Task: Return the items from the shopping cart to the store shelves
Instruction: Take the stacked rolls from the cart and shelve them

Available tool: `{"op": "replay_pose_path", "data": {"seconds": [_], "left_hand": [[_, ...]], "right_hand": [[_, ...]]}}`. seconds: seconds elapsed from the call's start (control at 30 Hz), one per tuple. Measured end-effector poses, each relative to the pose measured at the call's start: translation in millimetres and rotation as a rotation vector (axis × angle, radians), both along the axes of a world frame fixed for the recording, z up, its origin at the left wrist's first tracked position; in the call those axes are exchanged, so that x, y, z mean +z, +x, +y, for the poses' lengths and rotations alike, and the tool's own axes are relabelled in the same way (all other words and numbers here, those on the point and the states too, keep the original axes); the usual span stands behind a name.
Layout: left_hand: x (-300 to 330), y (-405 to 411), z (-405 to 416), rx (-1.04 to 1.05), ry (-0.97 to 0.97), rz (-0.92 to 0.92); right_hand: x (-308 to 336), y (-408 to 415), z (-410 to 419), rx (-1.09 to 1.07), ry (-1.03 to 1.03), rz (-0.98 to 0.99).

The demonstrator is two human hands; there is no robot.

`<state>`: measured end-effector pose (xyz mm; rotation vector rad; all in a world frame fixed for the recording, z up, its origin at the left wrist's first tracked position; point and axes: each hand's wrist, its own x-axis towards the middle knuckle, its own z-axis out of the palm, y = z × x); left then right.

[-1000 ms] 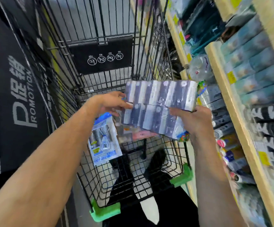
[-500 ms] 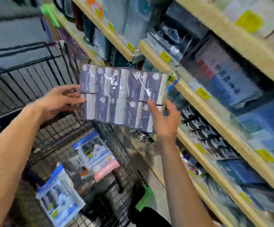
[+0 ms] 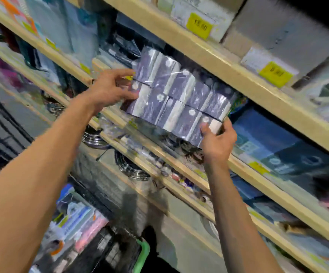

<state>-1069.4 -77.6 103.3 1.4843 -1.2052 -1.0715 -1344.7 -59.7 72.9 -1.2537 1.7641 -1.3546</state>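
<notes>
Shelving a wrapped pack (image 3: 176, 97) with both hands, at the mouth of a shelf bay.

Head view: the left hand (image 3: 108, 89) is closed on the pack's upper left end, thumb over the top edge and fingers curled against the face; the right hand (image 3: 217, 139) pinches the lower right corner, thumb on the front. The pack is tilted, its far end already under the upper shelf board (image 3: 209, 54) and its near end just above the lower board (image 3: 159, 152), not yet resting on it. The cart (image 3: 108, 251) sits low at left with other packets (image 3: 77, 223) left inside. As I judge it, the slick film could slip from the right hand's corner pinch, or the tilted pack could catch the upper board or push neighbouring stock (image 3: 268, 138) back, since the bay looks crowded.
</notes>
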Motion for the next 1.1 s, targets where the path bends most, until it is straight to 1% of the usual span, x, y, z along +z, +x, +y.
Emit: {"op": "replay_pose_path", "data": {"seconds": [0.13, 0.23, 0.33, 0.4, 0.53, 0.57, 0.67, 0.73, 0.83, 0.9, 1.0, 1.03, 1.1], "left_hand": [[9, -30, -30, -0.018, -0.062, -0.068], [13, -48, -52, 0.039, -0.142, -0.078], [15, -47, -68, 0.062, -0.163, -0.065], [16, -43, -78, 0.050, -0.176, -0.098], [12, -45, -94, 0.122, -0.176, -0.130], [9, -46, -97, 0.143, -0.159, -0.164], [-5, -56, -101, 0.212, -0.131, -0.352], [-7, -66, -100, 0.234, -0.126, -0.474], [-10, -81, -98, 0.218, -0.108, -0.671], [-12, -88, -94, 0.234, -0.119, -0.731], [-26, -89, -85, 0.269, -0.198, -0.690], [-33, -86, -80, 0.277, -0.252, -0.636], [-45, -80, -68, 0.272, -0.389, -0.514]], "right_hand": [[14, -11, -14, -0.135, 0.026, 0.056], [19, -10, -25, -0.231, -0.047, 0.106], [26, -9, -34, -0.257, -0.118, 0.104], [32, -11, -41, -0.284, -0.128, 0.098], [32, -11, -51, -0.286, -0.058, 0.206], [28, -10, -51, -0.269, -0.025, 0.236], [7, -7, -42, -0.186, 0.030, 0.371], [-9, -4, -35, -0.138, -0.036, 0.445], [-17, -3, -31, -0.128, -0.119, 0.518], [-17, -2, -30, -0.136, -0.158, 0.537], [-15, 5, -16, -0.139, -0.155, 0.475], [-17, 9, -7, -0.114, -0.144, 0.433], [-25, 22, 12, -0.022, -0.206, 0.388]]}}
